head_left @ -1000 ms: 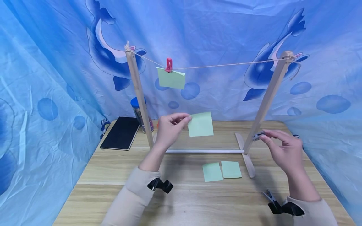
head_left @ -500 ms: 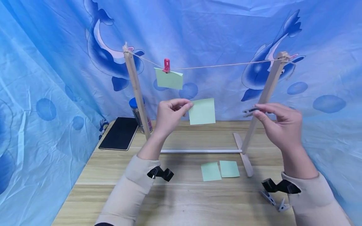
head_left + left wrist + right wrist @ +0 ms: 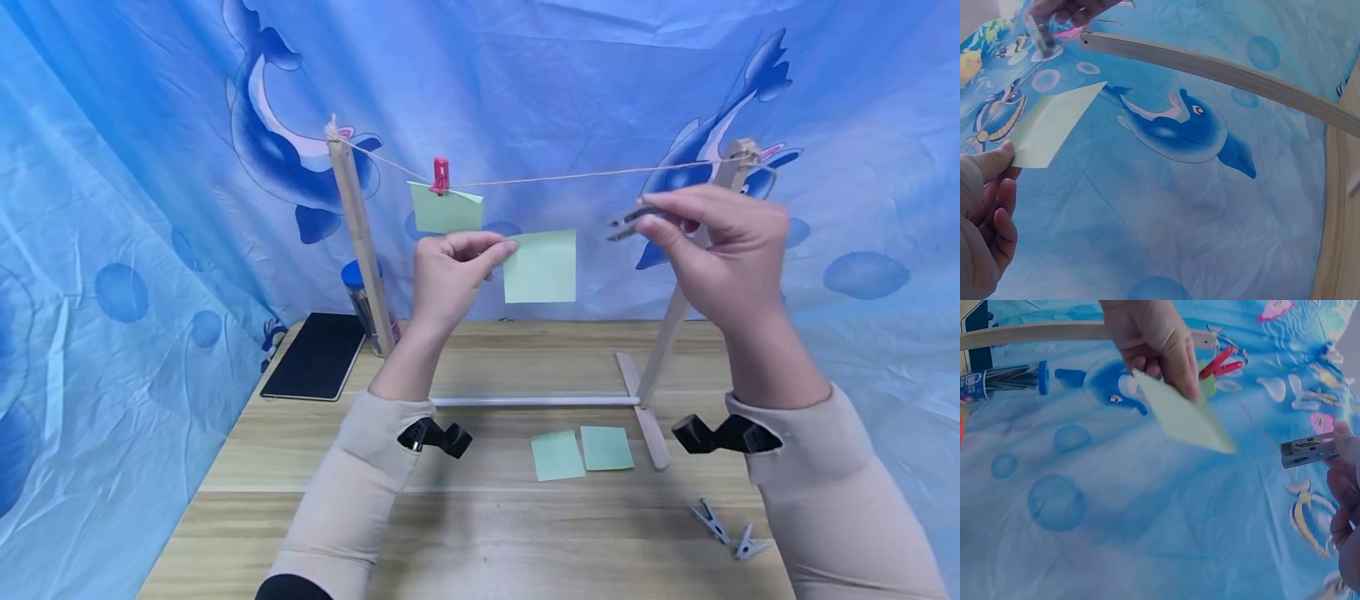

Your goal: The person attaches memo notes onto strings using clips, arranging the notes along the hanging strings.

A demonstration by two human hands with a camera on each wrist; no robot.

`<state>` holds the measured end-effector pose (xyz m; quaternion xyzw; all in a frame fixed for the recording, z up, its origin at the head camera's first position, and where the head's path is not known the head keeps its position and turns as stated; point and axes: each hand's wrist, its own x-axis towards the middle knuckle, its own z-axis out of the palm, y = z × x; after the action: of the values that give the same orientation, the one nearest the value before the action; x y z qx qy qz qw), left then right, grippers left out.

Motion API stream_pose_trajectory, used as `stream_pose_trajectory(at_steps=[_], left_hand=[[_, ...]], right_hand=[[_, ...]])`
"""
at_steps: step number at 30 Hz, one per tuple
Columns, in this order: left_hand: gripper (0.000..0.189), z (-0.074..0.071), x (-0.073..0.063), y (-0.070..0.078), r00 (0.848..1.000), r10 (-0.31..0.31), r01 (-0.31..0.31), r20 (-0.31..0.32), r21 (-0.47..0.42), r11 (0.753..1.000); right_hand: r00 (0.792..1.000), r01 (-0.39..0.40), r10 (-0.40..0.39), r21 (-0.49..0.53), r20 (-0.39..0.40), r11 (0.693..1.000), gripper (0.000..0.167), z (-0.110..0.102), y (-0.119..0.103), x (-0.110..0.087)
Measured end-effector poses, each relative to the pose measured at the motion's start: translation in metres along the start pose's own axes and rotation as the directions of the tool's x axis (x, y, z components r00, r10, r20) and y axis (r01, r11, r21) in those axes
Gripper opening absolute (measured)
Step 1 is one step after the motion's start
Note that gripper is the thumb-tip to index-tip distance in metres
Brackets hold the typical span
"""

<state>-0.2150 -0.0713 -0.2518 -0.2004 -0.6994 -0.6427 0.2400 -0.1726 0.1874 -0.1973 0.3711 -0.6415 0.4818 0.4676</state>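
My left hand (image 3: 453, 279) pinches a light green sticky note (image 3: 540, 267) by its upper left corner, below the string (image 3: 555, 178). To the right, my right hand (image 3: 723, 250) holds a grey clothespin (image 3: 628, 223) between thumb and fingers, its tips pointing left toward the note. The right wrist view shows that clothespin (image 3: 1307, 450) close up, apart from the note (image 3: 1182, 419). Another green note (image 3: 447, 208) hangs from the string under a red clothespin (image 3: 440, 176), near the left post.
Wooden posts (image 3: 360, 242) carry the string, joined low by a white rod (image 3: 532, 402). Two green notes (image 3: 606, 448) and two grey clothespins (image 3: 708, 522) lie on the table (image 3: 480, 533). A black notebook (image 3: 315, 357) and a blue-lidded container (image 3: 362, 292) stand back left.
Both hands have risen, the left with the sticky note, the right with the grey clothespin. My right hand has also moved left, nearer the note. Two clothespins on the table have come into view.
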Motion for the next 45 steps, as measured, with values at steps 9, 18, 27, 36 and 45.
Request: stream_pose_trajectory(at_steps=[9, 18, 27, 36, 45], left_hand=[[0.018, -0.002, 0.002, 0.006, 0.991, 0.068, -0.067, -0.116, 0.007, 0.998], [0.018, -0.003, 0.007, 0.011, 0.981, 0.113, -0.110, -0.157, 0.028, 0.993], [0.020, -0.004, 0.010, 0.014, 0.979, 0.112, -0.106, -0.170, 0.046, 0.993], [0.020, -0.002, 0.011, 0.013, 0.978, 0.103, -0.097, -0.184, 0.042, 0.994], [0.020, 0.000, 0.012, 0.017, 0.974, 0.095, -0.090, -0.205, 0.037, 0.995]], right_hand=[[0.979, 0.162, -0.150, -0.082, 0.135, 0.983, 0.017, 0.027, -0.004, 0.041], [0.950, 0.225, -0.170, -0.197, 0.262, 0.954, 0.016, 0.039, -0.006, 0.064], [0.944, 0.117, -0.039, -0.222, 0.326, 0.968, 0.014, 0.054, -0.003, 0.074], [0.920, -0.003, 0.097, -0.241, 0.379, 0.970, 0.014, 0.062, -0.004, 0.079], [0.881, -0.105, 0.220, -0.280, 0.420, 0.954, 0.013, 0.062, -0.007, 0.082]])
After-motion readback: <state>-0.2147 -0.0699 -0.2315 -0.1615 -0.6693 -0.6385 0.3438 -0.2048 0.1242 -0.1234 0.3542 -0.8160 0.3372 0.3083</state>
